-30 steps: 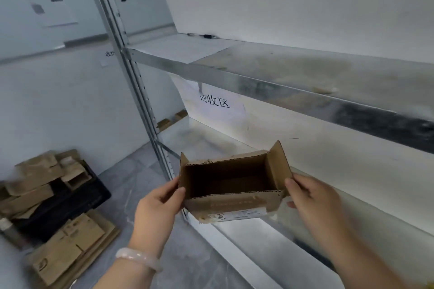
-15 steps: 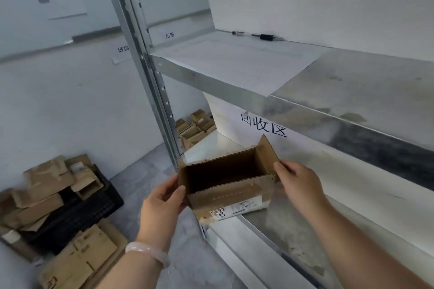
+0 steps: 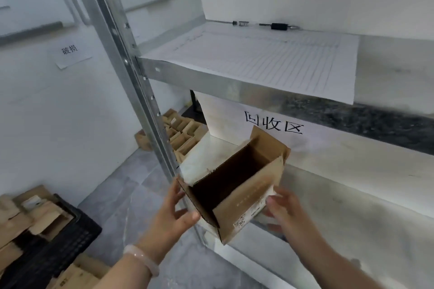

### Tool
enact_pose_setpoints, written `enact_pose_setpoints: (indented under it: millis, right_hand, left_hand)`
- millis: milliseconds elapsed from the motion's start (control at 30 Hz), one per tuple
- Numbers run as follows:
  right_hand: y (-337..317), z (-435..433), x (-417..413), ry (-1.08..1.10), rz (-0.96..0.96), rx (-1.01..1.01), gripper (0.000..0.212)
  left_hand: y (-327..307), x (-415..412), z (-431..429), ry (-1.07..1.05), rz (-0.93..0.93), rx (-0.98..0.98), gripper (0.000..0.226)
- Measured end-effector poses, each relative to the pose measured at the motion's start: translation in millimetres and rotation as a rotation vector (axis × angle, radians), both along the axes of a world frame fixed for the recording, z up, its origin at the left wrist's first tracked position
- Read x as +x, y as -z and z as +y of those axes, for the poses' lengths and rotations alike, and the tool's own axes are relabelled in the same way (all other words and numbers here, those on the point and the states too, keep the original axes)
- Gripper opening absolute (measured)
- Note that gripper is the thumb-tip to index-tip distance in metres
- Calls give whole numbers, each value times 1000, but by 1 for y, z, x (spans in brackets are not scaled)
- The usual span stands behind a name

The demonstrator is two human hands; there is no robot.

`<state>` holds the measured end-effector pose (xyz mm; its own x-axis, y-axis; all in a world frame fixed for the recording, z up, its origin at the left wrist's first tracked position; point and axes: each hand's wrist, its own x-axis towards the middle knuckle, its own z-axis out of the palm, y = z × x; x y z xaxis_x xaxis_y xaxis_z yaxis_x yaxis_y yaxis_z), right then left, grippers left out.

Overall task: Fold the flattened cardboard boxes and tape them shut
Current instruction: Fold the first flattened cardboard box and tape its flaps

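**Open box held in both hands at the lower shelf**

On my feed a metal rack point(image 3: 131, 91) fills most of the view, its upright post running from the top left down to the hands. The upper shelf point(image 3: 211, 82) carries a lined sheet of paper point(image 3: 270, 61), whose near edge hangs slightly over the shelf front. On the wall under that shelf is a white sign point(image 3: 273, 122) with large black characters.

At the lower left, on the floor, a black crate point(image 3: 58, 241) is piled with flattened cardboard point(image 3: 14, 225). More brown boxes point(image 3: 183, 131) sit on the floor behind the post.

The cardboard box point(image 3: 249, 197) is up off the floor, just right of the post and over the front edge of the lower shelf point(image 3: 328, 206). It is tilted, its top open and the flaps standing up. I cannot tell whether its bottom corner touches the shelf. A white label point(image 3: 249, 214) is stuck low on its near side.

My left hand point(image 3: 171, 216) grips the box's left end, thumb pressed to the end flap. My right hand point(image 3: 286, 213) holds the near right corner, thumb on the wall and fingers curled below.

Two pens point(image 3: 279, 26) lie at the back of the upper shelf, against the wall. A pale bracelet point(image 3: 143, 258) circles the left wrist.
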<state>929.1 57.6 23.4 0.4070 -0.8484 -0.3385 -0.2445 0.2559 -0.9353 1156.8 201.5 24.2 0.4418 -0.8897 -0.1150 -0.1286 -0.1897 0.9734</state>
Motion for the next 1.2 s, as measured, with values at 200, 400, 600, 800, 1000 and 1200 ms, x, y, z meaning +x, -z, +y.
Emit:
enact_pose_setpoints:
  millis: [200,400,600,800,1000,1200]
  right_hand:
    - [2,17,49,-197,93,-44,63]
    - [5,7,99,-364,177,-44,76]
    - [-2,12,95,-255,256,-258,70]
    - [-34,44,3,-107,525,-621,66]
    - [-58,80,-123,80,761,-822,73]
    - [-80,132,-282,372,918,-894,71]
  left_hand:
    - [17,25,-2,-42,-55,-14,71]
    - [10,50,-7,-102,-12,-92,53]
    - [-14,60,-5,-103,-156,-79,60]
    - [-72,20,-27,8,-792,-326,62]
    - [-80,-119,-69,426,-1016,-550,51]
    - [-78,-308,-81,609,-1072,-677,53]
